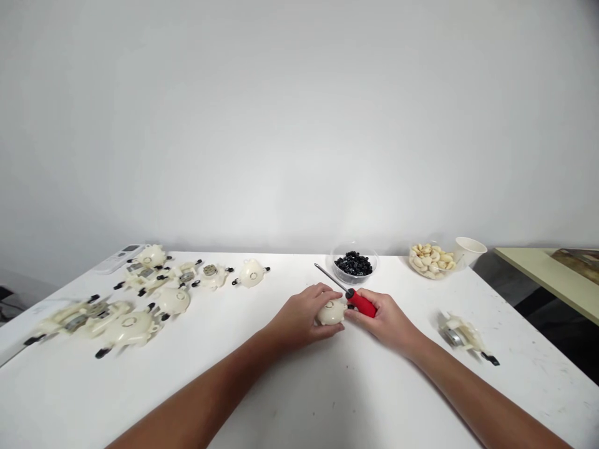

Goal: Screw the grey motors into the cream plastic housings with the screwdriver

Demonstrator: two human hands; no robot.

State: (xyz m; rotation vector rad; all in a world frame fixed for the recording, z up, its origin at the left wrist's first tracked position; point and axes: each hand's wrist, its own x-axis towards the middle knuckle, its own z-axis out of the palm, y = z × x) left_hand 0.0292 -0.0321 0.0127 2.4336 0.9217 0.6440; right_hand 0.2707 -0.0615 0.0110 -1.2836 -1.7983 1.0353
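Note:
Near the middle of the white table, my left hand (305, 315) is wrapped round a cream plastic part (330, 312) with a rounded top and a ring mark. My right hand (386, 318) grips the red handle of a screwdriver (361, 303), whose metal shaft points up and left past the part. The fingertips of my right hand are close to the part's right side, by a small black tip. Just behind my hands is a clear bowl of small black pieces (354, 264).
Several cream parts with black tips (131, 325) lie at the left, near a white remote control (116, 259). Another part (461, 335) lies at the right. Behind it are a clear bowl of cream pieces (430, 260) and a white cup (469, 251). A wall rises behind the table.

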